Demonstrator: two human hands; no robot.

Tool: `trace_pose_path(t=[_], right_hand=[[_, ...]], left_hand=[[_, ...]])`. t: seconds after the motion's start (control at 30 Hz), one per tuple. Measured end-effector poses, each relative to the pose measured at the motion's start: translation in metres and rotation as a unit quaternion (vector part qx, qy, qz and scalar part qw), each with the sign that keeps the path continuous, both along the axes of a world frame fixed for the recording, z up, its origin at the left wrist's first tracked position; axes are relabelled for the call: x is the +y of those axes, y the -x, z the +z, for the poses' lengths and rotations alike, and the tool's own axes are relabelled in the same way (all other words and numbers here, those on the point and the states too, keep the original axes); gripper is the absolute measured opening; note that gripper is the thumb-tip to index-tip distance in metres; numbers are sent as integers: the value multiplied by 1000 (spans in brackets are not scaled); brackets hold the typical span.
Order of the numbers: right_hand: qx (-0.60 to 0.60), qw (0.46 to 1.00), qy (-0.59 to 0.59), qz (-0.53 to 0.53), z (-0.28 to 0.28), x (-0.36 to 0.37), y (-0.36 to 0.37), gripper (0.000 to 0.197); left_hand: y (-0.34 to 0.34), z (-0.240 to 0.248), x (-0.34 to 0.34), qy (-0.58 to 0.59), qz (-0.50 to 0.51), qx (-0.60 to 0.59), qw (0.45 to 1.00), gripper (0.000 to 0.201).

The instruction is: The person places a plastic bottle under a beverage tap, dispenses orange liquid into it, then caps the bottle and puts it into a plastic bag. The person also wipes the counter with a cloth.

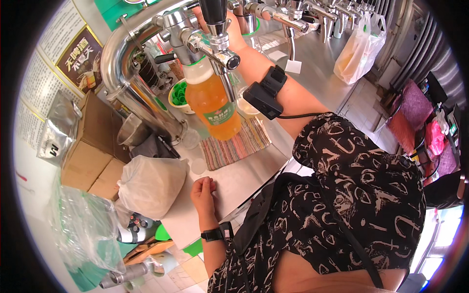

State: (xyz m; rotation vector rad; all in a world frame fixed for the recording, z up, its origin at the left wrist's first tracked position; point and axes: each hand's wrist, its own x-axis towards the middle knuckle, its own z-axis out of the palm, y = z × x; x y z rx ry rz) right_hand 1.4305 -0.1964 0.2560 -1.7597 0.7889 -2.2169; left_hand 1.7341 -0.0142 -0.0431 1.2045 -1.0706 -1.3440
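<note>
A clear plastic bottle [213, 105] of amber beer hangs upright under a chrome beer tap [210, 46] with a black handle. White foam fills its neck, and a green label is on its front. Beneath it is a striped woven mat [237, 146]. My right hand [233, 31] is raised at the far side of the tap; the tap and its handle hide most of its fingers. My left hand [202, 192] rests by the near edge of the counter [234, 188], fingers curled in, with nothing visible in them. It is near a small clear disc [198, 166].
More chrome taps [327, 17] line the counter to the right, beside a white plastic bag [360, 51]. At left stand a curved steel pipe [115, 58], cardboard boxes [90, 146] and a tied white bag [151, 185]. A tub of green caps [180, 94] sits behind the bottle.
</note>
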Motion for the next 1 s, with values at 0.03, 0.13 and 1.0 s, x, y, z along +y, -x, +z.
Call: trace_pose_path(t=[0.03, 0.13, 1.0], right_hand=[[-3, 1000, 8, 1, -2, -1, 1, 24], [3, 999, 19, -28, -2, -4, 3, 25], [-81, 993, -17, 90, 0, -14, 16, 29]], left_hand=[[0, -2, 0, 3, -7, 7, 1000, 19], [-1, -3, 1, 4, -12, 24, 1000, 19], [1, 2, 4, -9, -53, 53, 997, 17]])
